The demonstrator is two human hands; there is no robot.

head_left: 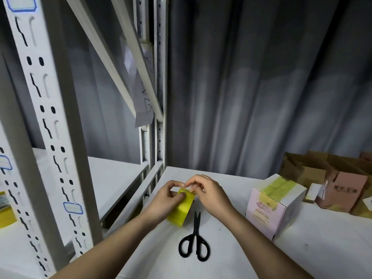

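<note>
One pair of black scissors [194,241] lies closed on the white surface [302,254], blades pointing away. Just beyond it, the left hand [167,200] grips a yellow tape roll [181,210] held just above the surface, fingers curled round its side. The right hand [211,195] pinches at the roll's top edge, fingertips close to the left thumb. To the right stands a pink-and-white box [269,206] taped yellow on top. Farther back sit brown cardboard boxes [322,168], with a grey curtain [261,77] behind them.
</note>
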